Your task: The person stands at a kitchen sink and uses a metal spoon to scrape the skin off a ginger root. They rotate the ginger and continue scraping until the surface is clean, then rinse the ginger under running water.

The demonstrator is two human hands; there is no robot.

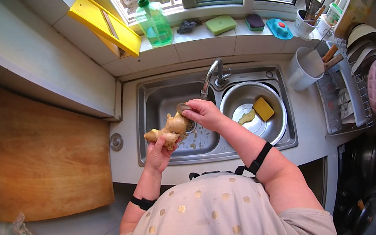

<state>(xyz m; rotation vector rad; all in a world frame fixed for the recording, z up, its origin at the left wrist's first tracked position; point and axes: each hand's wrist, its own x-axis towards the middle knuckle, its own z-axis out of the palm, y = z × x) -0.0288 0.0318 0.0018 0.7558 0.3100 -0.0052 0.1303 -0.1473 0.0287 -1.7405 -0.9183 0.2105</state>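
My left hand (159,151) grips a large knobbly ginger root (174,128) from below, over the left basin of a steel sink (162,95). A small metal tool, seemingly a spoon (184,108), is in my right hand (203,113), its rounded part against the root's upper end. Bits of peel (199,142) lie on the basin floor near the drain. In the right basin a round steel bowl (280,122) holds a yellow sponge (263,109) and a piece of peeled ginger (247,117).
The faucet (213,73) arches just beyond my right hand. A wooden board (45,157) lies to the left. Along the sill stand a yellow slicer (105,25), a green soap bottle (154,25) and sponges (221,25). A white container (304,71) and a dish rack (353,95) are at right.
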